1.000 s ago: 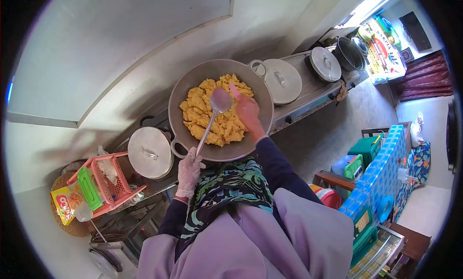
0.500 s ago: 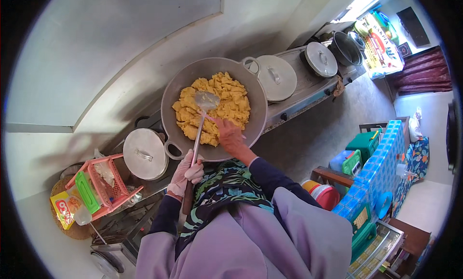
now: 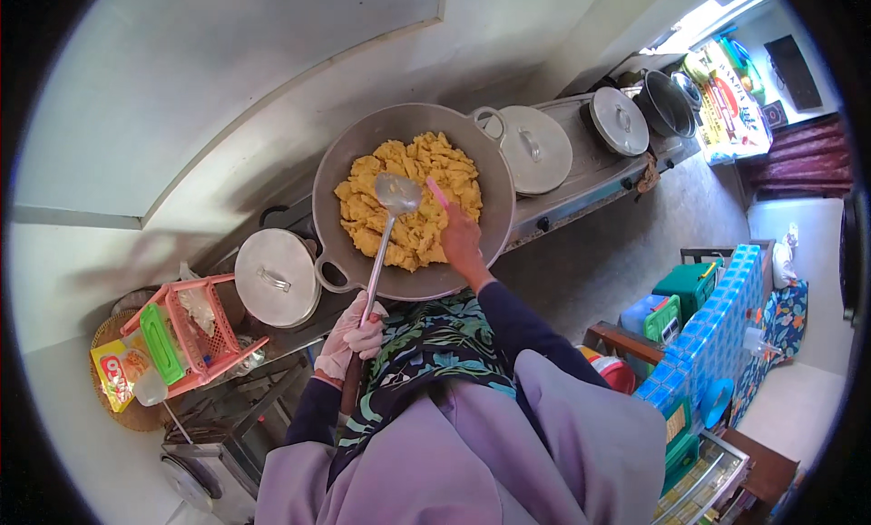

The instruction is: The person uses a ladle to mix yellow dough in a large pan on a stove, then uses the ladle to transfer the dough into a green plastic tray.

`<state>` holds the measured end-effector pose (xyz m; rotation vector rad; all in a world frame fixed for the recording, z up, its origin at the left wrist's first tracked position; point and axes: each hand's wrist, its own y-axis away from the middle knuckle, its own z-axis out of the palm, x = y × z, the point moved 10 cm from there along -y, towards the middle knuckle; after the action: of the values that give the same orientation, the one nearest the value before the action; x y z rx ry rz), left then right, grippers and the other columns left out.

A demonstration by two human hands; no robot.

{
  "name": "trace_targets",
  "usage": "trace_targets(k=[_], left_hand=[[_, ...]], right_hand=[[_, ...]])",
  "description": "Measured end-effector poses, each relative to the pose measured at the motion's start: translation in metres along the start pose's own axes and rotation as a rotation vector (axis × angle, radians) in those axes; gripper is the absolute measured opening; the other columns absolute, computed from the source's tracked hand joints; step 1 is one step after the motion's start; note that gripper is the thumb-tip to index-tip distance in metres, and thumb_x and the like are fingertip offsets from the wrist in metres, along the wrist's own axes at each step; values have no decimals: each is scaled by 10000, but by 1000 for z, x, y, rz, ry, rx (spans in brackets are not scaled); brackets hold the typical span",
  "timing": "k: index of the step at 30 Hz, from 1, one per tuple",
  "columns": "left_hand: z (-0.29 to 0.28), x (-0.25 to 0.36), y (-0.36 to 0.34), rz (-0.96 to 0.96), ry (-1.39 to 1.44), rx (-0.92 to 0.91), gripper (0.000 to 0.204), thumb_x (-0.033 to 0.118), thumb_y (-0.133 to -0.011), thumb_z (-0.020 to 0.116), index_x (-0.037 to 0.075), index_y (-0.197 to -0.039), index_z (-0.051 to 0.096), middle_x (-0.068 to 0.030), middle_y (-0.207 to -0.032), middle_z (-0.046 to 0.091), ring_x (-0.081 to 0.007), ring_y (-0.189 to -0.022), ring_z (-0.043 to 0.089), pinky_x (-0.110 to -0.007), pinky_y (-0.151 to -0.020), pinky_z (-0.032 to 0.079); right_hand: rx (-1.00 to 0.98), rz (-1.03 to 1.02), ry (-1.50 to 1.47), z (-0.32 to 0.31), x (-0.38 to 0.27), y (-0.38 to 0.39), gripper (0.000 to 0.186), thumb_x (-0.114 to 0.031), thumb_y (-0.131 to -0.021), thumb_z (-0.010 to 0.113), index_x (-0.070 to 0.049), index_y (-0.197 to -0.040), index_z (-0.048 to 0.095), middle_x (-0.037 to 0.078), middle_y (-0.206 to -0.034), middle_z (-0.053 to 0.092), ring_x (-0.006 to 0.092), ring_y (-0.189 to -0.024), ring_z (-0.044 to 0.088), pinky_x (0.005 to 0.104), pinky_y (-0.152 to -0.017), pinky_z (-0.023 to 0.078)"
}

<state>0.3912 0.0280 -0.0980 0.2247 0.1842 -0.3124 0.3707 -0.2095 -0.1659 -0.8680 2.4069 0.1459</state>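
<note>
A large grey two-handled wok (image 3: 498, 203) holds a lumpy yellow dough-like mass (image 3: 434, 153). My left hand (image 3: 352, 336), in a thin clear glove, is closed around the long handle of a metal wok spatula (image 3: 397, 195). The spatula's rounded head, with smears on it, hangs over the mass. To the right of that head, my bare right hand (image 3: 461, 240) grips a small pink scraper (image 3: 437, 193), with its tip over the mass. My right fingers partly hide the scraper's lower end.
Lidded pots (image 3: 277, 275) stand left of the wok, and another lidded pot (image 3: 533, 153) is at its right along the stove counter (image 3: 581, 194). A pink plastic basket (image 3: 204, 330) is at the far left. Blue-tiled counter (image 3: 699, 330) and green containers (image 3: 689, 287) lie to the right.
The pink scraper has moved off the spatula's head, up and to the right, with my right hand. My left hand still holds the spatula over the wok. The view has shifted slightly.
</note>
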Motion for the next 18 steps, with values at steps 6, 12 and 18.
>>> trace_targets(k=[6, 12, 18], left_hand=[[-7, -7, 4, -48, -41, 45, 550, 482, -970, 247, 27, -909, 549, 64, -428, 352, -114, -392, 363, -314, -426, 391], [3, -13, -3, -70, -37, -73, 353, 313, -988, 307, 45, -941, 532, 79, -457, 300, -89, -374, 338, -279, -390, 394], [-5, -12, 5, -103, 43, 15, 536, 442, -982, 240, 9, -933, 553, 67, -448, 344, -112, -414, 369, -330, -480, 440]], right_hand=[[63, -243, -37, -31, -56, 9, 397, 29, -695, 491, -68, -1076, 540, 173, -810, 583, 359, -700, 588, 454, -578, 456], [-13, -145, -17, -5, 0, -16, 382, 29, -705, 486, -63, -1072, 543, 173, -783, 566, 369, -688, 579, 443, -572, 459], [-50, -486, -86, -34, -63, 13, 407, 36, -692, 488, -66, -1082, 543, 134, -811, 554, 327, -750, 581, 413, -598, 468]])
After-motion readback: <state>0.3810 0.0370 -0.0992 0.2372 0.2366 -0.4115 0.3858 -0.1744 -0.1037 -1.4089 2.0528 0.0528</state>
